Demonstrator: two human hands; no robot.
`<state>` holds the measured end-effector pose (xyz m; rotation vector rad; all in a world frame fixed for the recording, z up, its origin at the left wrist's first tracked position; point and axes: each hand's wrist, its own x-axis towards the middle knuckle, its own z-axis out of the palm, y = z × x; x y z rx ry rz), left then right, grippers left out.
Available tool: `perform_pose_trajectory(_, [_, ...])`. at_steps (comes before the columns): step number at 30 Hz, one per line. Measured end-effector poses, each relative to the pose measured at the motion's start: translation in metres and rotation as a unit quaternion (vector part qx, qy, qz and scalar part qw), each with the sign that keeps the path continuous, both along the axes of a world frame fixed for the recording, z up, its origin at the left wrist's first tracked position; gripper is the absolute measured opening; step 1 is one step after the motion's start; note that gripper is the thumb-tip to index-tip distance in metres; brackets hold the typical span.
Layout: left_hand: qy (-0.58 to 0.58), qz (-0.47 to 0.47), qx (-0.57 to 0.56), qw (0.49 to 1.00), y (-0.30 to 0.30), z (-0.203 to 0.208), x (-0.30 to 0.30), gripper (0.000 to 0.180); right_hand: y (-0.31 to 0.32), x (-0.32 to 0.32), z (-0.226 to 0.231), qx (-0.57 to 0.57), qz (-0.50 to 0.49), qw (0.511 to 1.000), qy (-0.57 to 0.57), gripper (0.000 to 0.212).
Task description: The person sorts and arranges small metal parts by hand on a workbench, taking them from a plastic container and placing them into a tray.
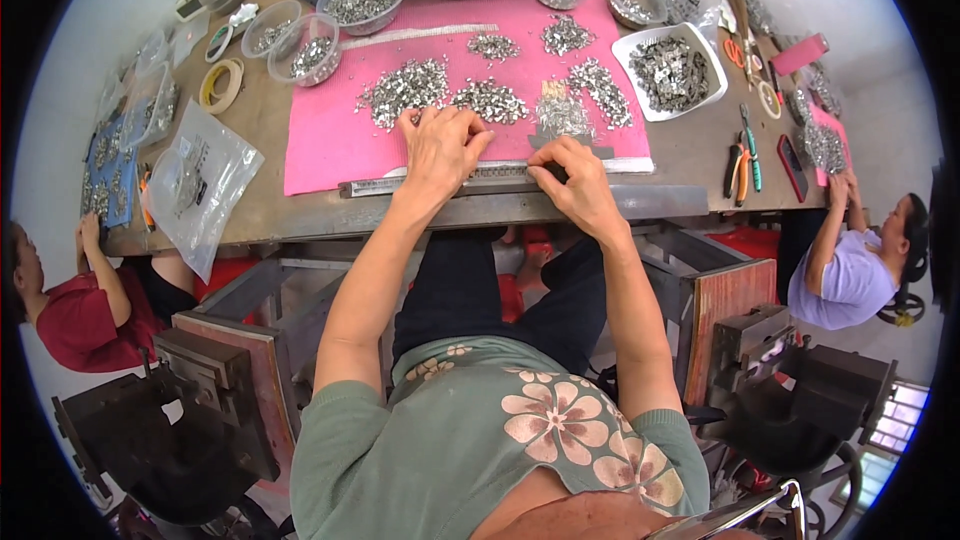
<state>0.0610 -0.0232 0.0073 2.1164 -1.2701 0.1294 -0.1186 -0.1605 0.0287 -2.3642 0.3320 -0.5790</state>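
My left hand (440, 152) is over the near edge of a pile of small silvery metal pieces (408, 90), fingers bent, thumb close to the forefinger. Whatever it pinches is too small to make out. Below its fingertips runs a long narrow metal strip with a row of slots (495, 173), lying along the table's front edge. At the strip's right part my right hand (578, 185) is closed, thumb and forefinger together; what lies between them is hidden. Just beyond it are a dark flat bar (602, 152) and a heap of thin silvery pins (563, 112).
A pink mat (320, 145) carries more piles of metal pieces (600, 90). Around it stand a white tray (715, 90), clear bowls (305, 50), tape (221, 86), a plastic bag (215, 165), pliers (738, 165) and a phone (792, 168). Other people sit left (90, 310) and right (850, 265).
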Motion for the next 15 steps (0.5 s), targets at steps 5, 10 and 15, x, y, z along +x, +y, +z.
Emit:
perform_pose_trajectory(5, [0.0,0.008,-0.017,1.0,-0.001,-0.006,0.002,0.014,0.002,-0.005,-0.005,-0.06,0.002,0.998,-0.034,0.012])
perform_pose_trajectory(10, [-0.022,-0.017,-0.028,0.999,0.005,-0.004,0.002,0.009,0.003,-0.004,-0.005,-0.061,0.009,0.997,-0.043,0.012])
perform_pose_trajectory(15, [-0.032,-0.022,-0.036,0.999,0.003,-0.006,0.003,0.008,-0.002,0.024,-0.006,-0.032,-0.017,0.999,-0.033,0.011])
